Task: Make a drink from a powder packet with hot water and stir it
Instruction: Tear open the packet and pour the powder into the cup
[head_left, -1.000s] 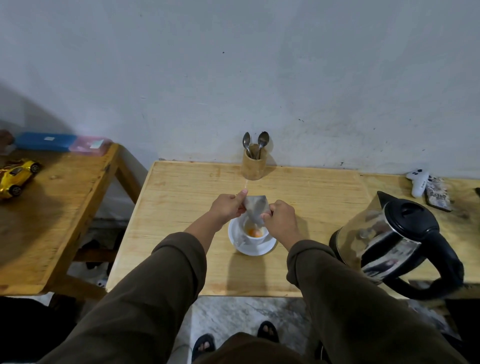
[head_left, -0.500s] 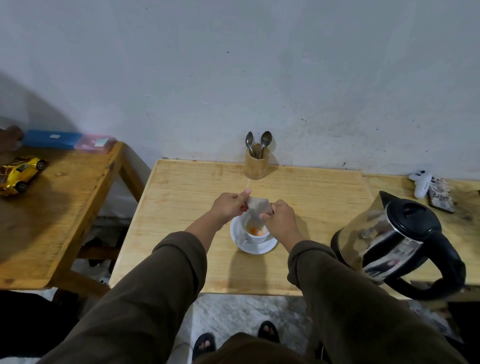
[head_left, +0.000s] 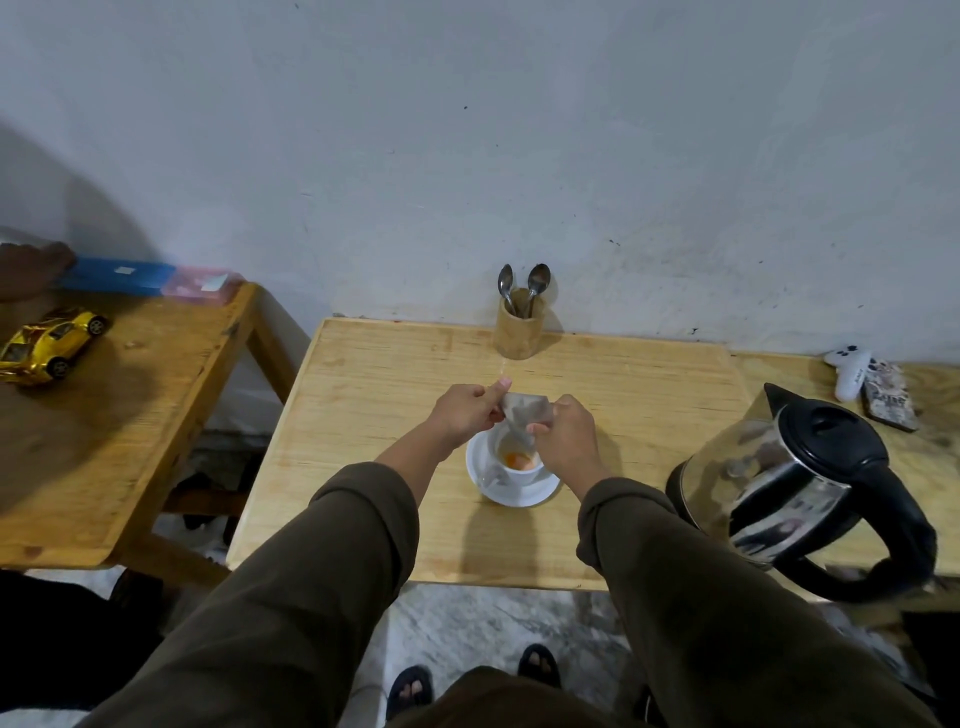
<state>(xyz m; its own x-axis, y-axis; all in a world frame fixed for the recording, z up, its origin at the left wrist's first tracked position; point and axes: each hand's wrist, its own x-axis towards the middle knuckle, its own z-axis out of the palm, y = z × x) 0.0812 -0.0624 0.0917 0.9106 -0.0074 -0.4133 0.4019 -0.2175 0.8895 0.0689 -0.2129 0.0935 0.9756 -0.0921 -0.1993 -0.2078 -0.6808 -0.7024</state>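
A grey powder packet (head_left: 524, 413) is tipped over a white cup (head_left: 506, 470) that stands on a white saucer (head_left: 480, 467). Orange powder (head_left: 517, 460) lies in the bottom of the cup. My left hand (head_left: 462, 413) pinches the packet's upper left corner. My right hand (head_left: 566, 434) pinches its lower right edge, just above the cup. A steel and black electric kettle (head_left: 795, 486) stands to the right of the cup. Two spoons (head_left: 522, 288) stick out of a wooden holder (head_left: 519, 330) at the wall.
The light wooden table (head_left: 374, 415) ends close to my body. A game controller (head_left: 849, 369) and a phone (head_left: 888, 395) lie at the far right. A second table (head_left: 104, 415) on the left carries a yellow toy car (head_left: 49, 345) and flat boxes (head_left: 150, 275).
Both hands stay at the packet over the cup; the packet has flattened and shifted slightly. The camera view has drifted a little.
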